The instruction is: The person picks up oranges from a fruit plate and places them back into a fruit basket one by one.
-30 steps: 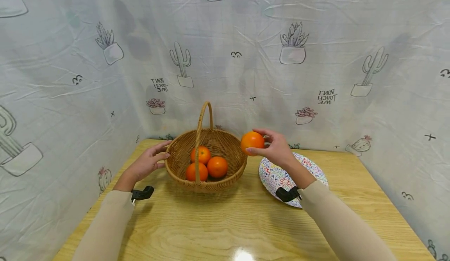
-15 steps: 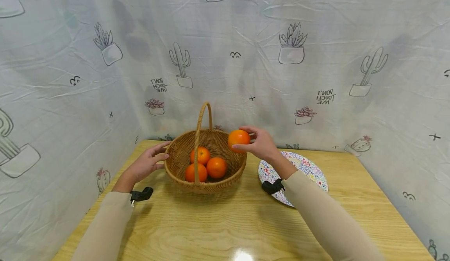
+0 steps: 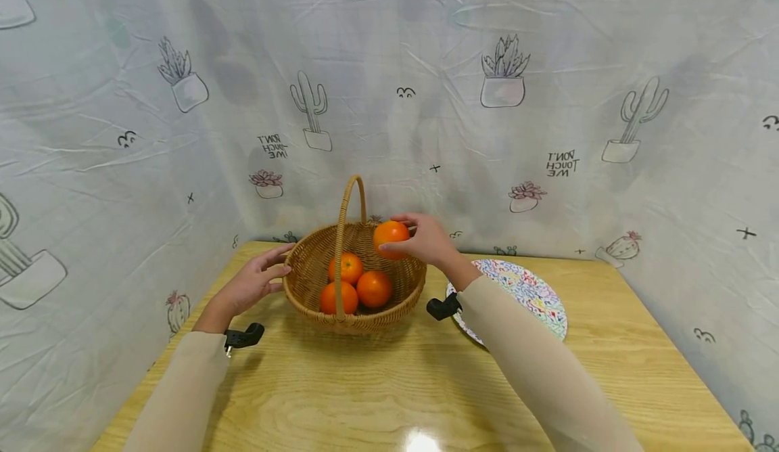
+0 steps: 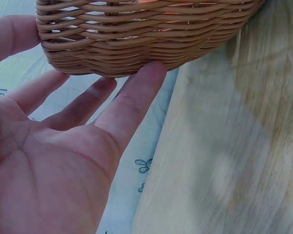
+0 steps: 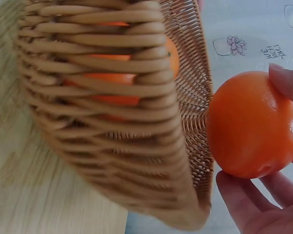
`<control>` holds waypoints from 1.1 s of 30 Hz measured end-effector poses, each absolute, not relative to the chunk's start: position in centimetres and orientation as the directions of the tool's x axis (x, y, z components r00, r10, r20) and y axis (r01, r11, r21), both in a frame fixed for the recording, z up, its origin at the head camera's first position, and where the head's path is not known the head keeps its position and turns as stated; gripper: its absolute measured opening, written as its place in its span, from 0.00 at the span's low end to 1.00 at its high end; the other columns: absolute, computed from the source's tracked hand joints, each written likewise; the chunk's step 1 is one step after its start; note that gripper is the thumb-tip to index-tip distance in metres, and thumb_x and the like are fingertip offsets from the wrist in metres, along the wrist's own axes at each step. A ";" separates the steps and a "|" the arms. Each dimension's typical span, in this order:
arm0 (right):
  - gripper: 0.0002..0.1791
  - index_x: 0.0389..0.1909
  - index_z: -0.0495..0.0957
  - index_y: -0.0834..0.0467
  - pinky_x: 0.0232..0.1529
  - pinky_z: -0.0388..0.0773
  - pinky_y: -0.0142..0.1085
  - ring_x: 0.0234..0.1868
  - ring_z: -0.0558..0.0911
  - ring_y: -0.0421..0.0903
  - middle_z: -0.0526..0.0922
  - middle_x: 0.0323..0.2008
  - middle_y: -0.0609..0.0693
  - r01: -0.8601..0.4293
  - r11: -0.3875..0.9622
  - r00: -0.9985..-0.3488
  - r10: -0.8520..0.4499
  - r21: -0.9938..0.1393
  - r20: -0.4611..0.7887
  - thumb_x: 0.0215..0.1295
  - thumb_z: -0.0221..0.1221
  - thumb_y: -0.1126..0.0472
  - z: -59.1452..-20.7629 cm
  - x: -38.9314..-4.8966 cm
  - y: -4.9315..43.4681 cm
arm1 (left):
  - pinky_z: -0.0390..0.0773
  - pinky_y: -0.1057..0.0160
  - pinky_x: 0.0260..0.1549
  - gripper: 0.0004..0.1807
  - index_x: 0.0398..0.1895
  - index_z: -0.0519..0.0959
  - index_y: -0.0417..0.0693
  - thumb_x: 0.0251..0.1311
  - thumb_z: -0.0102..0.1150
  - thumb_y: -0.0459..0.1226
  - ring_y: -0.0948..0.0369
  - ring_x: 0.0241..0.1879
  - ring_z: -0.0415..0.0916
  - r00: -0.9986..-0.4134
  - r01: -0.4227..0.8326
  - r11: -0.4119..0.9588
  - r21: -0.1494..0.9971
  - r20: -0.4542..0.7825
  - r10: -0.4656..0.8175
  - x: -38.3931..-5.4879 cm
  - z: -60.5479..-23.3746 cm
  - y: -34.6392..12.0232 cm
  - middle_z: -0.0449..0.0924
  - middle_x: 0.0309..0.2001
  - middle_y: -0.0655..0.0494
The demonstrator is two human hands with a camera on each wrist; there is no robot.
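Note:
A round wicker basket with a tall arched handle stands on the table and holds three oranges. Over the basket's right side, my right hand grips another orange between thumb and fingers. The right wrist view shows this held orange just beyond the woven rim, fingertips round its sides. My left hand rests against the basket's left side. Its fairly straight fingers touch the weave from outside in the left wrist view.
A round plate with a multicoloured squiggle pattern lies right of the basket, partly behind the right forearm. The wooden table meets a cactus-printed cloth at its back and left. A black wrist mount sits at the left cuff.
My right hand has carried the orange leftward, from beside the basket's right rim to over the basket. The left hand has stayed at the basket's left side.

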State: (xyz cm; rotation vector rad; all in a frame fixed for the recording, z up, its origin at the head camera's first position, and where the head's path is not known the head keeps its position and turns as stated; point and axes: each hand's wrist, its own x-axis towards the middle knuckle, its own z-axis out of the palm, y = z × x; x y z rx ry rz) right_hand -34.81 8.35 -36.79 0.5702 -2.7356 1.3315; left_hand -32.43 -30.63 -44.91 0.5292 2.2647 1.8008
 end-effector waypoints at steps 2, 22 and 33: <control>0.38 0.65 0.79 0.49 0.51 0.85 0.44 0.56 0.82 0.52 0.82 0.57 0.54 -0.345 0.581 -0.931 -0.310 -0.737 0.192 0.53 0.77 0.45 -36.7 -35.2 7.9 | 0.83 0.61 0.58 0.38 0.84 0.47 0.52 0.79 0.51 0.43 0.35 0.76 0.54 -0.916 0.154 0.196 0.968 0.065 0.396 -32.4 -44.9 -30.6 0.50 0.78 0.33; 0.39 0.63 0.80 0.56 0.55 0.84 0.39 0.55 0.83 0.52 0.84 0.57 0.57 -0.348 0.668 -0.927 -0.349 -0.658 0.136 0.51 0.79 0.47 -36.8 -38.7 4.4 | 0.82 0.59 0.59 0.37 0.84 0.48 0.51 0.79 0.51 0.41 0.34 0.76 0.55 -0.916 0.155 0.189 0.970 0.070 0.395 -32.2 -44.6 -30.4 0.50 0.78 0.32; 0.38 0.63 0.81 0.59 0.58 0.82 0.42 0.57 0.81 0.53 0.83 0.59 0.56 -0.349 0.761 -0.933 -0.337 -0.546 0.127 0.50 0.79 0.50 -36.8 -38.6 3.5 | 0.82 0.58 0.59 0.36 0.84 0.48 0.49 0.79 0.49 0.39 0.34 0.76 0.54 -0.916 0.148 0.180 0.972 0.066 0.396 -32.4 -44.7 -30.4 0.50 0.78 0.33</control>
